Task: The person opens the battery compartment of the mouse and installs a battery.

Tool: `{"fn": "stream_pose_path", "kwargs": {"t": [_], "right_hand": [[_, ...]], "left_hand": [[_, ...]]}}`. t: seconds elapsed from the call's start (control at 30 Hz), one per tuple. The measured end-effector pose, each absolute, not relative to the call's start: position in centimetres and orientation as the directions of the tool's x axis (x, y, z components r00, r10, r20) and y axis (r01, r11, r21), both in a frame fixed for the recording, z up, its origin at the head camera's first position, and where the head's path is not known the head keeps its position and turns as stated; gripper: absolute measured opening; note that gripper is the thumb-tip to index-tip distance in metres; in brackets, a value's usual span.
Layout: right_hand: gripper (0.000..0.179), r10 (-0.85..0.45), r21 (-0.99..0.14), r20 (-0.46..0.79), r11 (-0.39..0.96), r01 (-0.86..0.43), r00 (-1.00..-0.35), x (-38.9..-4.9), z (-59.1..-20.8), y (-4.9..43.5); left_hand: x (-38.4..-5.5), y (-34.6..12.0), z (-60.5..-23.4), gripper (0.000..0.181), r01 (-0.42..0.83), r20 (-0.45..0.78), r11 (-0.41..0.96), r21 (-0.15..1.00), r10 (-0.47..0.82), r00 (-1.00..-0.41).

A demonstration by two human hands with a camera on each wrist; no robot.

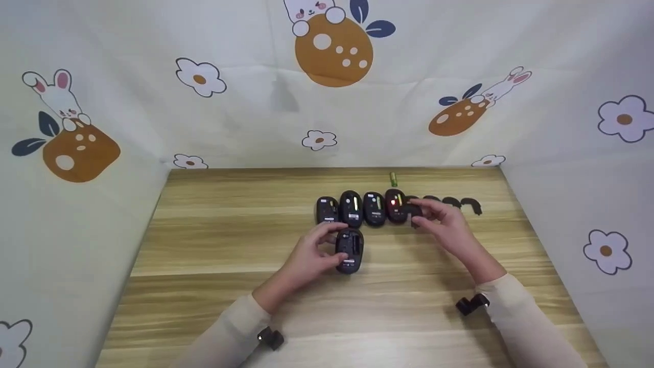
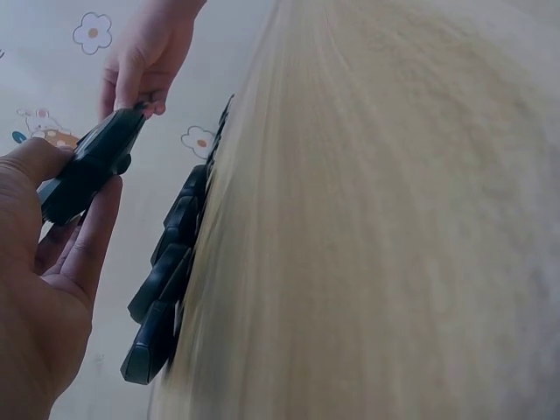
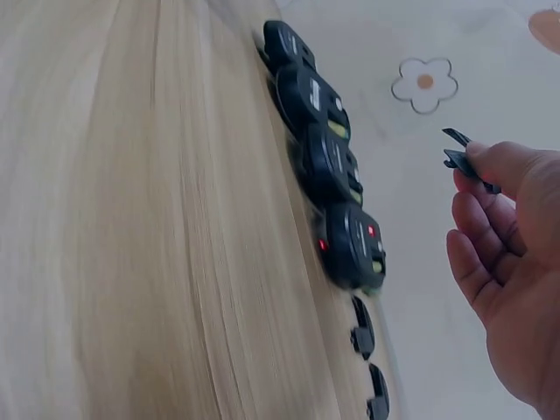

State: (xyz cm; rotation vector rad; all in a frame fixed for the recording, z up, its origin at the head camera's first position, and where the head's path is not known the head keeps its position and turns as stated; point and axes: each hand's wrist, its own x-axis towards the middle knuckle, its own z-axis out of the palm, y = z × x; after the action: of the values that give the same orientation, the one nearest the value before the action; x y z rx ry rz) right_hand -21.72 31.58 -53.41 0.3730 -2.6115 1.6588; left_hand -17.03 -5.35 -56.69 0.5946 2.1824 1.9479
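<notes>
Held in my left hand (image 1: 309, 255) is a black computer mouse (image 1: 349, 253), its underside turned up and its dark battery slot uncovered. In the left wrist view the mouse (image 2: 92, 166) sits between thumb and fingers, above the table. My right hand (image 1: 447, 225) pinches a thin black battery cover (image 3: 464, 162) between thumb and fingertips, raised off the table. Several more mice (image 1: 374, 209) lie underside up in a row behind the held one, with batteries showing in their slots. The rightmost mouse (image 1: 394, 207) glows red underneath.
Black battery covers (image 1: 471, 205) lie in a line to the right of the mice, partly behind my right hand. A green battery (image 1: 393, 179) lies near the table's back edge. Patterned cloth walls (image 1: 245, 128) enclose the wooden table (image 1: 230, 230) at back and sides.
</notes>
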Motion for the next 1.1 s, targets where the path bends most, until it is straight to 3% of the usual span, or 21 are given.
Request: {"fn": "stream_pose_path", "kwargs": {"t": [0.67, 1.1], "right_hand": [[0.040, -0.196, -0.873, 0.102, 0.453, -0.182, -0.975, -24.5, -53.6, 39.8], [0.043, -0.147, -0.800, 0.023, 0.590, -0.107, -0.989, -25.5, -53.2, 44.8]], "left_hand": [[-17.1, -5.5, -56.7, 0.066, 0.197, 0.156, 0.073, 0.978, 0.377, -0.913], [-17.1, -5.6, -56.4, 0.066, 0.190, 0.155, 0.062, 0.980, 0.367, -0.917]]}}
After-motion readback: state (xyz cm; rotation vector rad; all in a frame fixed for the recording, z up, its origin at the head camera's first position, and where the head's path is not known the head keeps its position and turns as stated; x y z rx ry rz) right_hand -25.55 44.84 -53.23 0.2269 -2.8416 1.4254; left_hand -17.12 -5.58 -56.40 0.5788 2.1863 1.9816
